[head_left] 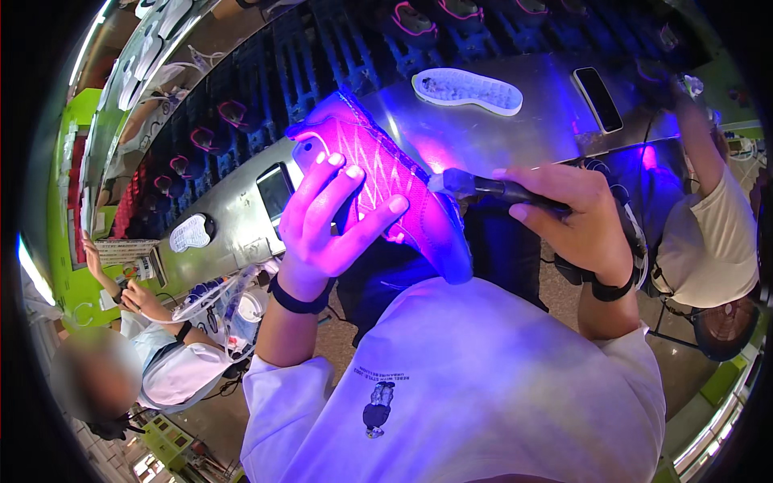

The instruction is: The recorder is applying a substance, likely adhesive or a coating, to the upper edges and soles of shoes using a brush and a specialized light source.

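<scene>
My left hand point(318, 229) grips a shoe upper point(394, 173), its fingers spread over the laced side. The shoe is tilted, toe pointing down toward me, and glows pink and violet under the purple light. In my right hand point(576, 209) is a dark-handled brush point(507, 188), held between thumb and fingers. Its pale bristles meet the lower edge of the shoe, on the side facing my right hand. Beyond the shoe, a white shoe sole point(469, 92) lies on the metal worktop point(515, 145).
Behind the worktop runs a dark slatted conveyor point(314, 56) carrying several shoes with glowing pink collars. One phone point(597, 99) lies at right, another point(274, 190) left of the shoe. A second sole point(190, 233) rests farther left. Co-workers sit on both sides.
</scene>
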A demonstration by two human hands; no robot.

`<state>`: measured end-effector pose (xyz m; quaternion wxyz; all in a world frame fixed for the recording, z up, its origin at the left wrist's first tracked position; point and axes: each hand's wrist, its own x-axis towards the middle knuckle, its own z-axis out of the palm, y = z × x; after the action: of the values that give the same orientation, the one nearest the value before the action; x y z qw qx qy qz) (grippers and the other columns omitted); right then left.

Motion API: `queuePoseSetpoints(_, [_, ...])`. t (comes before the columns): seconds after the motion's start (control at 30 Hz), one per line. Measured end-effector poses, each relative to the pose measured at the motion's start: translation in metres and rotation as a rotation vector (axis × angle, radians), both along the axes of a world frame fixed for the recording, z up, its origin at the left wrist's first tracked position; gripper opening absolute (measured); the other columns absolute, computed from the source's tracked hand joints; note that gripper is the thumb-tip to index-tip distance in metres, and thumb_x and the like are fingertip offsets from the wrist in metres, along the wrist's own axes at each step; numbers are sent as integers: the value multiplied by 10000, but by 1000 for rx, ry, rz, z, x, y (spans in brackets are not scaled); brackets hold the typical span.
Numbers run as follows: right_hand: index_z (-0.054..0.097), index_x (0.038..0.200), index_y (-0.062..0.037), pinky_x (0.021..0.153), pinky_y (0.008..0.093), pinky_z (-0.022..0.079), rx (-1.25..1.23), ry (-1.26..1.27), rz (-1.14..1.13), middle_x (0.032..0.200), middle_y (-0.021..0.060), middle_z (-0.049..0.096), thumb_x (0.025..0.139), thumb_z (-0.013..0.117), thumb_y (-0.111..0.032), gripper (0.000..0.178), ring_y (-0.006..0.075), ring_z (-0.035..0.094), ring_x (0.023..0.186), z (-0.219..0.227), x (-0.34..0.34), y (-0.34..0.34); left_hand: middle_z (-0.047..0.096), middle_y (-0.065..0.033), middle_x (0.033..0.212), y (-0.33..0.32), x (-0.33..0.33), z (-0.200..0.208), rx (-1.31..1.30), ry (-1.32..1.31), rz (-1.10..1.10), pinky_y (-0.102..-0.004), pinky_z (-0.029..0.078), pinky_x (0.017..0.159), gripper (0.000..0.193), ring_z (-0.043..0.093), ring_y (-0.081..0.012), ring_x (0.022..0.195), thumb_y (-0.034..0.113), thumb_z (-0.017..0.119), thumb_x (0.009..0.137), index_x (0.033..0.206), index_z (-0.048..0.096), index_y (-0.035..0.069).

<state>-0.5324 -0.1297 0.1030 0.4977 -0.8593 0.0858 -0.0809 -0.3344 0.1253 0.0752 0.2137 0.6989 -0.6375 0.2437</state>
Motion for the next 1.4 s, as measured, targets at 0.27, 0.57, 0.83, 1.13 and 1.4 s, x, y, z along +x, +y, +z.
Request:
queuePoseSetpoints(0.27, [723,1171,-60,606,308,448,103,47,-20,814,95,664,768,766,2,410,207,581,659,-17,-18,0,596,-68,1153,-12,-8,-6,20,67,63,-399,616,867,507,660,-306,1073,156,860,676,1137,760,342])
queuePoseSetpoints(0.57, [659,1248,2,726,265,497,433,109,-207,881,65,705,856,718,12,396,126,643,817,-56,-30,-5,632,-125,1137,-31,-7,-24,19,882,116,-349,558,850,767,668,-266,1033,71,881,617,1341,629,85])
queuePoseSetpoints(0.83, [574,1344,38,551,184,354,805,135,-284,879,55,683,978,641,-76,390,35,431,601,-57,-20,-3,648,-115,1220,-35,5,-51,-236,2209,-172,-360,501,1016,475,651,-211,1126,243,589,953,1343,523,-19])
queuePoseSetpoints(1.13, [559,1402,4,597,234,440,440,220,-152,845,37,672,1032,552,-125,392,81,509,614,-28,-1,24,618,-139,1301,-45,-11,-51,-372,2428,-222,-384,497,1037,568,641,-230,1164,283,564,957,1437,458,-2])
queuePoseSetpoints(1.4, [665,1271,-73,707,349,534,-98,-92,-374,919,166,711,915,676,-50,357,295,691,750,-52,51,15,602,-162,1342,-32,-13,-52,-327,2489,-250,-401,485,1073,712,632,-265,1198,357,615,886,1462,426,-19])
